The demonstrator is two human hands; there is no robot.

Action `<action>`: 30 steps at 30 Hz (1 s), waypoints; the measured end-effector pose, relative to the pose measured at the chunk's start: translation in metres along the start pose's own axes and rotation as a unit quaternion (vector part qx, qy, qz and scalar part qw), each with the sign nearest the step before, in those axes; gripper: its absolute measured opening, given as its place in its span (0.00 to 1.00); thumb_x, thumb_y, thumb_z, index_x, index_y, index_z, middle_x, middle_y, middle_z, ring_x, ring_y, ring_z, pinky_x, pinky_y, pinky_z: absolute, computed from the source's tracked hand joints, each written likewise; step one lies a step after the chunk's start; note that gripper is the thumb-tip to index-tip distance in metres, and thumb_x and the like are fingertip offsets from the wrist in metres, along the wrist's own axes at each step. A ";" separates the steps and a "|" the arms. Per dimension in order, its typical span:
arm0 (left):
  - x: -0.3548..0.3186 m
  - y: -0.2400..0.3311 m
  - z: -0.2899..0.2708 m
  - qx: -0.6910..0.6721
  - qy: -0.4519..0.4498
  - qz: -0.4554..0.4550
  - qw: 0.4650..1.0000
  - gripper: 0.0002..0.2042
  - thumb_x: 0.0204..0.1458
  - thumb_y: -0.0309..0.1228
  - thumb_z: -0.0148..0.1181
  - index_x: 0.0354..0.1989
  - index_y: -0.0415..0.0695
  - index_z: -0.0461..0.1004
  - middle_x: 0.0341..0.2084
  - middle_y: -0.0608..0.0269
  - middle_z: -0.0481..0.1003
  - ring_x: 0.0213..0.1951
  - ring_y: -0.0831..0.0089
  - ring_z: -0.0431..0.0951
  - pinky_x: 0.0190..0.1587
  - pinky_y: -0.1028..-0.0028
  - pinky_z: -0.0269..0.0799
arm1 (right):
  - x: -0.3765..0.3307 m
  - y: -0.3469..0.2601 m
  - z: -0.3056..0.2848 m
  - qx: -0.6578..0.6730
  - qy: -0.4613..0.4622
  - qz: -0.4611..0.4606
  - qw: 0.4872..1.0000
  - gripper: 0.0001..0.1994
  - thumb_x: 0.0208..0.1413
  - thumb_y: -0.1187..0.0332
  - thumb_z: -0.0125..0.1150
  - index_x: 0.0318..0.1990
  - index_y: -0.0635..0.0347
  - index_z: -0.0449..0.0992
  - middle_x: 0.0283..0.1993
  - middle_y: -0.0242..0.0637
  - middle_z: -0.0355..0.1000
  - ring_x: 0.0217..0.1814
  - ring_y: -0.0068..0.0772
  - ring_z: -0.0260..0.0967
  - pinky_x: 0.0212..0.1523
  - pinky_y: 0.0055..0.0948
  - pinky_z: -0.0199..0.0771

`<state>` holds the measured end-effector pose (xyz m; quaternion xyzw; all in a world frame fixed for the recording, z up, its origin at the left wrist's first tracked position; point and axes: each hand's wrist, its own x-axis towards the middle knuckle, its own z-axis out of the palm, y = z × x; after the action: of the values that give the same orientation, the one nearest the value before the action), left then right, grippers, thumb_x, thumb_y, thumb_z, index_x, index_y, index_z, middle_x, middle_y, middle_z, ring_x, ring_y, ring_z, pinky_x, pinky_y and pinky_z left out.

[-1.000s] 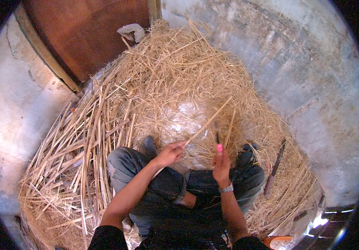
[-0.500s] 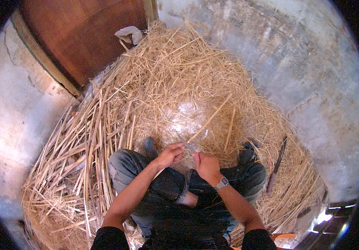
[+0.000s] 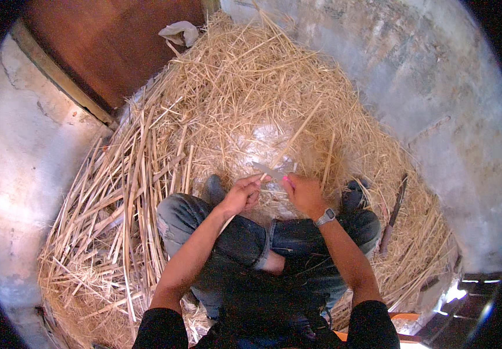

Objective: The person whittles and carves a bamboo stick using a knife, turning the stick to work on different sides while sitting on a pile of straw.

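Observation:
My left hand [image 3: 242, 195] is closed around a thin pale strip, likely split bamboo [image 3: 299, 134]. One end runs back past my left wrist, and the long end slants away to the upper right. My right hand [image 3: 307, 196], with a watch on the wrist, grips a small knife [image 3: 270, 170] by its handle, a bit of pink showing at the fingers. The knife's grey blade points left and lies across the strip just beyond my left fingers. Whether the edge is cutting into it cannot be made out.
Curled shavings [image 3: 251, 87] heap up ahead of my crossed legs. Long split strips [image 3: 137, 186] lie piled on the left. A long dark blade with a brown handle [image 3: 394, 212] rests at the right. Walls [image 3: 425, 75] and a brown door [image 3: 111, 46] enclose the pile.
My right hand and the knife have moved forward and right, away from my left hand. My left hand has shifted slightly forward, still holding the strip.

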<state>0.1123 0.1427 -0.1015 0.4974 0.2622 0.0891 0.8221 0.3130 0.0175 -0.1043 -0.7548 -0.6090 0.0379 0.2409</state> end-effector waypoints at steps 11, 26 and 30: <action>-0.008 0.001 -0.002 -0.040 -0.011 -0.019 0.999 0.19 0.69 0.34 0.44 0.66 0.47 0.65 0.13 0.76 0.52 0.14 0.83 0.50 0.18 0.79 0.47 | 0.017 0.001 0.013 -0.085 0.030 0.051 0.995 0.19 0.62 0.52 0.52 0.32 0.58 0.80 0.25 0.49 0.75 0.27 0.52 0.75 0.28 0.50 0.74; -0.006 -0.004 0.013 0.017 -0.050 -0.004 0.999 0.15 0.68 0.31 0.43 0.59 0.44 0.70 0.15 0.75 0.59 0.16 0.84 0.56 0.19 0.80 0.51 | -0.017 0.021 -0.005 0.088 0.168 0.071 0.979 0.27 0.64 0.49 0.51 0.24 0.66 0.76 0.18 0.58 0.68 0.23 0.60 0.70 0.26 0.50 0.69; -0.010 -0.011 0.011 0.116 -0.011 0.059 0.991 0.11 0.68 0.30 0.46 0.53 0.42 0.71 0.14 0.75 0.58 0.16 0.85 0.56 0.19 0.79 0.52 | -0.018 -0.037 -0.016 0.027 -0.063 0.075 0.995 0.24 0.62 0.49 0.53 0.24 0.61 0.78 0.20 0.54 0.71 0.25 0.61 0.72 0.28 0.51 0.73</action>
<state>0.1082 0.1247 -0.1037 0.6053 0.2319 0.1011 0.7547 0.2809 0.0003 -0.0794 -0.7878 -0.5631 0.1202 0.2186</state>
